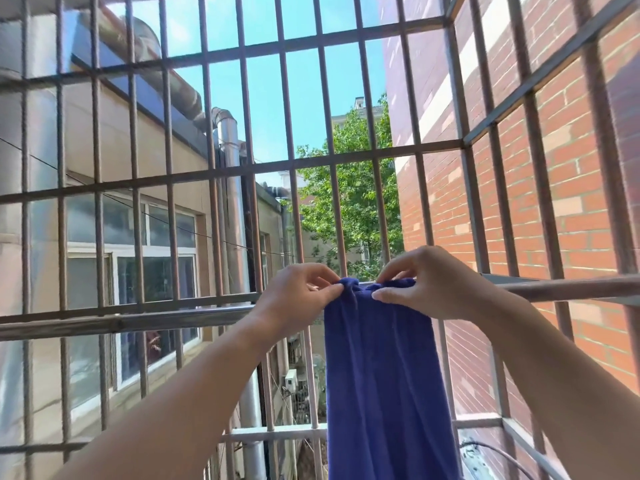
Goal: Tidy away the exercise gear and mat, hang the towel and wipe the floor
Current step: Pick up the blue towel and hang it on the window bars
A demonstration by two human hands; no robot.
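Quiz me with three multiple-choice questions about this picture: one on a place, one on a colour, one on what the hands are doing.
1. Where does the towel hang? A on a chair; B over the metal rail; C on the floor.
2. Its colour? A white; B red; C blue.
3. The left hand and right hand are: A pinching the towel's top; B idle; C waving.
Answers: B, it drapes over the rail; C, the cloth is plainly blue; A, fingers of both hands pinch the bunched top edge.
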